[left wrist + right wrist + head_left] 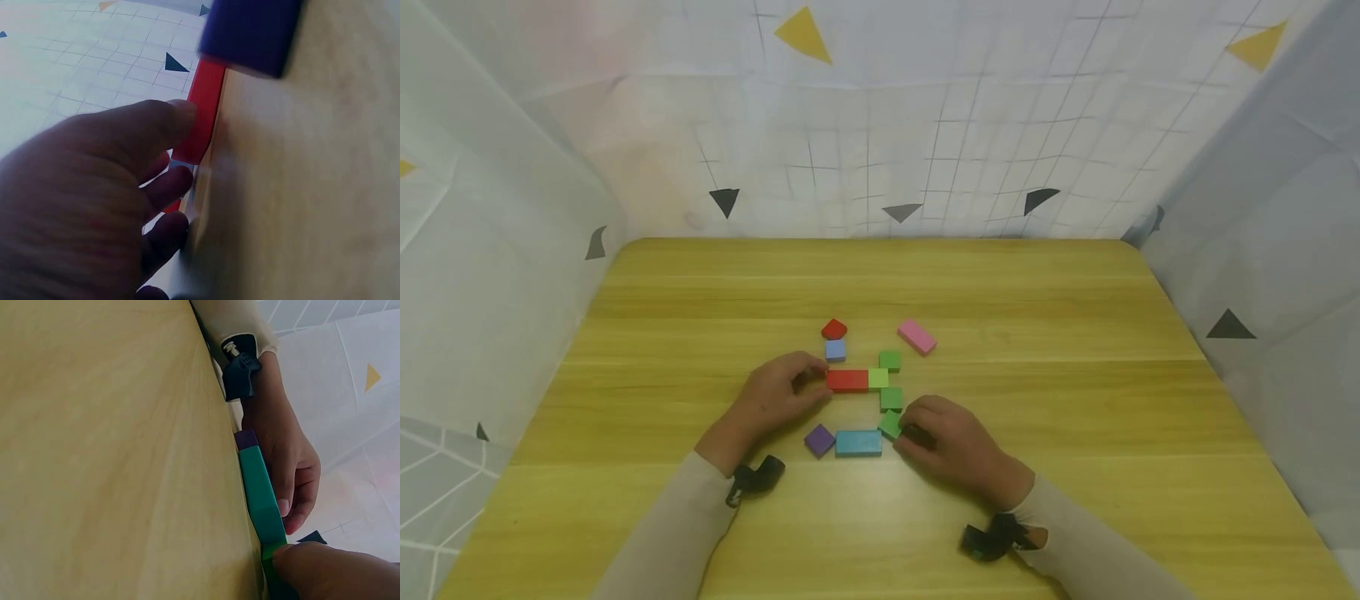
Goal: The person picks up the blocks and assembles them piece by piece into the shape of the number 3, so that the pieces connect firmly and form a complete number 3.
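My left hand (778,390) rests at the left end of a long red block (847,382), its thumb (178,115) against the near side and fingers by the far corner. The red block's right end meets a light green cube (878,379). With thumb and fingertips, my right hand (951,442) holds a tilted green cube (889,425), partly covered. That cube lies close to another green cube (891,400) and the right end of a light blue block (858,443). A purple cube (820,441) sits turned at the blue block's left end.
Beyond the red block lie a pale blue cube (835,350) with a red angular block (834,329) behind it. A further green cube (890,361) and a tilted pink block (917,337) are to the right. White patterned cloth (865,125) surrounds the wooden table (1075,333).
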A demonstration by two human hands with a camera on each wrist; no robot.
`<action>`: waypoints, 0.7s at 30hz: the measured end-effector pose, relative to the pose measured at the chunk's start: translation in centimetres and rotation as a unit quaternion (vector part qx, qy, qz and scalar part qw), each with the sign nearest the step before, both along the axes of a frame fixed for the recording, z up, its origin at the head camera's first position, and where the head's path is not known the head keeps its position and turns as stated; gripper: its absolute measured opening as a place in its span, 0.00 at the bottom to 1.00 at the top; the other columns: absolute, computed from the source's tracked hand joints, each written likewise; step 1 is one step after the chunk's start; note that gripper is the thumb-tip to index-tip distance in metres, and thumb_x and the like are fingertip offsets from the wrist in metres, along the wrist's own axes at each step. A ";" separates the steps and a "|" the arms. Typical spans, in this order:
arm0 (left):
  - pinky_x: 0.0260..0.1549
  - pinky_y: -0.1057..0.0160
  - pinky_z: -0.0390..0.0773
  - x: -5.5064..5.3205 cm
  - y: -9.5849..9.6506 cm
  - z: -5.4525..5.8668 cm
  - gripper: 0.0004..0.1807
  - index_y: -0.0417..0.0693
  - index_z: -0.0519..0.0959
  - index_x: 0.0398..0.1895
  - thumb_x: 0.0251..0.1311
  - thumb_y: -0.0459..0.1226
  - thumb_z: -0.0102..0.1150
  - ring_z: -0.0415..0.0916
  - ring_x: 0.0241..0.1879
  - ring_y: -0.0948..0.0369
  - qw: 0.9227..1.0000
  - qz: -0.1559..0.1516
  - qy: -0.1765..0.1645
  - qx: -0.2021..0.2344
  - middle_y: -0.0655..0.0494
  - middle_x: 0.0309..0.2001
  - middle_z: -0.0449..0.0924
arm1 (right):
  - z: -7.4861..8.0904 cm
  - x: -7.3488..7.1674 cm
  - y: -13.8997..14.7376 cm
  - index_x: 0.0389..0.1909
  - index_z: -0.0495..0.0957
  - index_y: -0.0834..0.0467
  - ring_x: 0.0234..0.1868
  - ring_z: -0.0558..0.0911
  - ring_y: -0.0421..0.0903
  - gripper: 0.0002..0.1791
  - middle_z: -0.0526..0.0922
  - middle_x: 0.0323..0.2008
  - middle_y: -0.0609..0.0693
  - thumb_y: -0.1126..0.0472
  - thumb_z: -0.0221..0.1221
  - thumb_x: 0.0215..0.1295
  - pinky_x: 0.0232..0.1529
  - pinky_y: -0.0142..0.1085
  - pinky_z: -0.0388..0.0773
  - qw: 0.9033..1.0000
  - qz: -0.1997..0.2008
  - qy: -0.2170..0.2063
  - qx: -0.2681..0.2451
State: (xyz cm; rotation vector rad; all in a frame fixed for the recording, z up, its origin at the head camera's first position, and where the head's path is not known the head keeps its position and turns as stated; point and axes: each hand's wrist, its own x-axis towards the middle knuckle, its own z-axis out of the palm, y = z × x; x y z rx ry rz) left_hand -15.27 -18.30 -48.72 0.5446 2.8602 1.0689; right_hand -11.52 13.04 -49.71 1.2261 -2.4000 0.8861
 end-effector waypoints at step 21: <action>0.46 0.58 0.78 -0.5 0.5 0.0 0.20 0.62 0.82 0.51 0.58 0.55 0.68 0.77 0.44 0.66 1.000 -0.001 0.014 -0.025 0.69 0.46 0.81 | -0.1 -0.1 0.0 0.37 0.82 0.54 0.39 0.79 0.37 0.11 0.82 0.38 0.44 0.55 0.70 0.56 0.42 0.32 0.79 1.000 -0.002 0.004 -0.001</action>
